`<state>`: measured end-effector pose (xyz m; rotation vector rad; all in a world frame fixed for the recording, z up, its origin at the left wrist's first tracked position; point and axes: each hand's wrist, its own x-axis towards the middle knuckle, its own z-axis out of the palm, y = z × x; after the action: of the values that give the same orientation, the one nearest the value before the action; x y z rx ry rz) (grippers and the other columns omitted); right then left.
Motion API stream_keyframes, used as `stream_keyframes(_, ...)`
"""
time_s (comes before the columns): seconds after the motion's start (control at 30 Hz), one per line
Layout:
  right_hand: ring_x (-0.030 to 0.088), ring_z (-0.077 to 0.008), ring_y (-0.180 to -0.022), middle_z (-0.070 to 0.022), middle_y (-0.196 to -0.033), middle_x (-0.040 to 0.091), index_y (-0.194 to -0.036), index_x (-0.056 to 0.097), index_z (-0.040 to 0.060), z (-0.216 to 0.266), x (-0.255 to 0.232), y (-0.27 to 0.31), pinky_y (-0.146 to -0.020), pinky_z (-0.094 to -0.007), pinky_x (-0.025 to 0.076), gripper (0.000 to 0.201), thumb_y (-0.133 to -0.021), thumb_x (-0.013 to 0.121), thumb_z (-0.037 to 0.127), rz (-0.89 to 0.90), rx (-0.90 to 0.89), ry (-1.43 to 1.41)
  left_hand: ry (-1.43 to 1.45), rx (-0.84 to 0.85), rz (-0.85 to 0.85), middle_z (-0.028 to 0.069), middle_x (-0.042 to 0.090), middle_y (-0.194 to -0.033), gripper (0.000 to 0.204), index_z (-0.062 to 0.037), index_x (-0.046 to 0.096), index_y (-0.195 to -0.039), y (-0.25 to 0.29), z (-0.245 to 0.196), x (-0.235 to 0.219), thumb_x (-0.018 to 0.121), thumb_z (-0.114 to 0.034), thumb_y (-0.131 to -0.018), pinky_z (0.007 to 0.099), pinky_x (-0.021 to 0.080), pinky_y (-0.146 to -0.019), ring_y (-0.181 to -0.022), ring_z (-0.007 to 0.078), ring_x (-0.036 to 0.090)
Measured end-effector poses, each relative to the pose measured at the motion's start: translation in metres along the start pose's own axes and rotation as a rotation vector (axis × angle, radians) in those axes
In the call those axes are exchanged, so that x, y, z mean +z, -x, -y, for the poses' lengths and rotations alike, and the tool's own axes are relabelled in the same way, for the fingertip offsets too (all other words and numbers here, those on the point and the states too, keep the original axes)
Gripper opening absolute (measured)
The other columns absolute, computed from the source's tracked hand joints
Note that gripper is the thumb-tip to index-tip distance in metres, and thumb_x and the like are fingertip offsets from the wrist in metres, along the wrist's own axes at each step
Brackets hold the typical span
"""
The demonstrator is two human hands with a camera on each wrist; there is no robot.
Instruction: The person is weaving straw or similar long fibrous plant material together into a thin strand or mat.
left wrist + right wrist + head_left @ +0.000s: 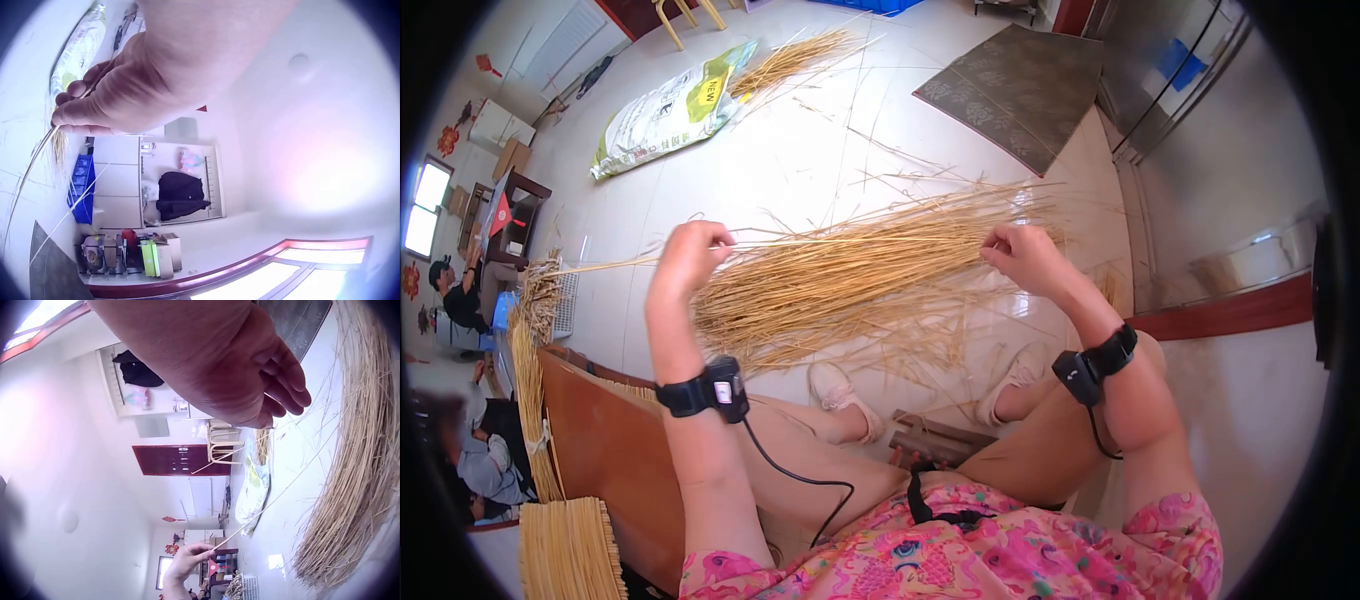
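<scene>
My left hand (692, 255) is raised over the left end of a loose heap of dry straw (850, 270). Its thumb and fingertips pinch thin straw stalks (32, 156), which slope down from the fingers in the left wrist view. Over the heap's right end, my right hand (1022, 258) is held with fingers bent and tips close together. A pale stalk (219, 462) runs in the air to its fingertips in the right wrist view; the fingers hide the grip itself. The heap lies spread lengthwise on the floor between both hands.
A white-green sack (665, 112) with straw lies farther off, near a dark mat (1020, 90). At left stand a brown wooden board (600, 425), a tied straw bundle (530, 390) and a stack of straw pieces (572, 550). Other people sit beyond. Glass doors (1230, 170) flank the right.
</scene>
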<state>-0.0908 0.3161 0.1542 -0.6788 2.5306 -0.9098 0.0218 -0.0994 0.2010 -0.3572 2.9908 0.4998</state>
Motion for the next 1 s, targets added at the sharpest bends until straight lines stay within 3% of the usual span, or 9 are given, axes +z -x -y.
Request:
stream_keyframes(0.1,0.063,-0.0251,-0.068,-0.0155,-0.074,0.065,-0.086,0.064,-0.0019,-0.009,-0.001,0.000,-0.063,-0.0335,0.050,0.020,-0.081,0.063,0.017,-0.036,0.003,0.003,0.074,-0.103,0.065,0.0056,0.060,-0.066,0.012,0.0000,0.066,-0.085,0.010,0.006,-0.040,0.066,-0.003,-0.074,0.0251,0.046,-0.061,-0.064,0.0105,0.054)
stream_keyframes(0.3,0.062,-0.0244,-0.067,-0.0151,-0.073,0.064,-0.085,0.064,-0.0014,-0.005,-0.002,0.001,-0.062,-0.0333,0.049,0.019,-0.080,0.063,0.017,-0.056,-0.003,-0.011,0.158,-0.119,0.071,-0.0012,0.060,-0.070,0.008,0.0018,0.065,-0.081,0.048,0.022,-0.115,0.066,-0.002,-0.074,0.0225,0.044,-0.062,-0.065,0.0076,0.053)
stream_keyframes(0.43,0.061,-0.0232,-0.064,-0.0143,-0.071,0.063,-0.085,0.064,-0.0016,0.002,-0.001,0.001,-0.061,-0.0325,0.048,0.019,-0.080,0.063,0.017,-0.028,-0.024,-0.042,0.184,-0.262,0.104,-0.0018,0.059,-0.071,0.007,0.0011,0.064,-0.079,0.078,0.028,-0.151,0.066,-0.003,-0.075,0.0204,0.043,-0.061,-0.065,0.0058,0.052)
stream_keyframes(0.53,0.060,-0.0221,-0.064,-0.0136,-0.070,0.063,-0.085,0.064,-0.0020,0.004,0.002,0.002,-0.060,-0.0323,0.047,0.019,-0.080,0.063,0.017,0.000,-0.035,-0.053,0.103,-0.324,0.049,-0.0024,0.057,-0.068,0.004,0.0000,0.066,-0.079,0.097,0.026,-0.178,0.066,-0.002,-0.075,0.0213,0.042,-0.059,-0.064,0.0060,0.050)
stream_keyframes(0.67,0.060,-0.0160,-0.063,-0.0104,-0.069,0.063,-0.087,0.063,-0.0025,0.013,0.007,0.004,-0.057,-0.0300,0.047,0.019,-0.083,0.061,0.016,0.113,-0.017,-0.167,0.268,-0.207,-0.126,-0.0022,0.059,-0.071,0.008,0.0002,0.065,-0.086,0.108,0.009,-0.201,0.063,-0.005,-0.080,0.0195,0.040,-0.058,-0.064,0.0047,0.051)
stream_keyframes(0.77,0.059,-0.0107,-0.064,-0.0065,-0.071,0.063,-0.091,0.061,-0.0015,0.027,0.007,0.007,-0.056,-0.0257,0.046,0.017,-0.087,0.058,0.015,0.199,0.007,-0.359,0.427,-0.034,-0.231,-0.0012,0.061,-0.074,0.012,-0.0019,0.065,-0.093,0.087,-0.011,-0.175,0.060,-0.008,-0.083,0.0178,0.039,-0.059,-0.066,0.0036,0.051)
stream_keyframes(0.83,0.058,-0.0084,-0.065,-0.0043,-0.075,0.063,-0.096,0.059,0.0003,0.036,0.002,0.007,-0.056,-0.0229,0.046,0.017,-0.089,0.057,0.015,0.195,0.012,-0.475,0.638,0.086,-0.247,-0.0010,0.061,-0.074,0.015,-0.0031,0.064,-0.097,0.056,-0.012,-0.129,0.059,-0.010,-0.085,0.0170,0.037,-0.057,-0.064,0.0030,0.050)
stream_keyframes(1.0,0.058,-0.0070,-0.067,-0.0050,-0.084,0.064,-0.111,0.053,0.0034,0.023,-0.006,-0.004,-0.056,-0.0198,0.046,0.027,-0.089,0.059,0.018,0.036,-0.078,-0.823,1.226,0.150,0.052,-0.0010,0.058,-0.072,0.016,-0.0029,0.059,-0.100,-0.003,-0.086,0.013,0.056,-0.011,-0.087,0.0146,0.033,-0.051,-0.058,0.0022,0.044)
